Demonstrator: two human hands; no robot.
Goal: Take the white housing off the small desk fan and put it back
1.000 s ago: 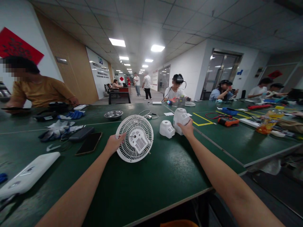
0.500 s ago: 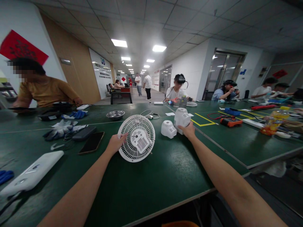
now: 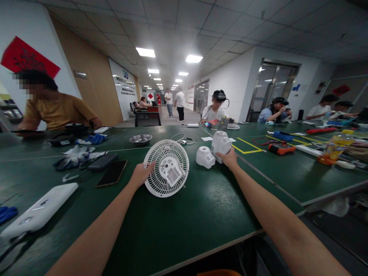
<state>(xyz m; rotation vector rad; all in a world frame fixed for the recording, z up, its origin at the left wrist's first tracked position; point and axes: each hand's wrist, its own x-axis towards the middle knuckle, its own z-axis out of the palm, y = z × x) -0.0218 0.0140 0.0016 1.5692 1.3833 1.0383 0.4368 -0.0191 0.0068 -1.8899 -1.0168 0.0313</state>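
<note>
Left hand (image 3: 140, 175) and right hand (image 3: 229, 158) bare, ungloved. Left forearm (image 3: 99, 224) and right forearm (image 3: 273, 207) uncovered, smooth, narrow at wrists (image 3: 236, 169), broader toward elbows.

Wht walls (image 3: 230, 82), gray clg. (image 3: 184, 19) w/ bright lights (image 3: 194, 58).

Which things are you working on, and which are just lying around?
Seemingly being worked on:
- white fan cage, in the left hand
- taller white part, in the right hand
- smaller white part beside it

Just lying about:
- dark phone
- metal bowl
- drink bottle
</note>
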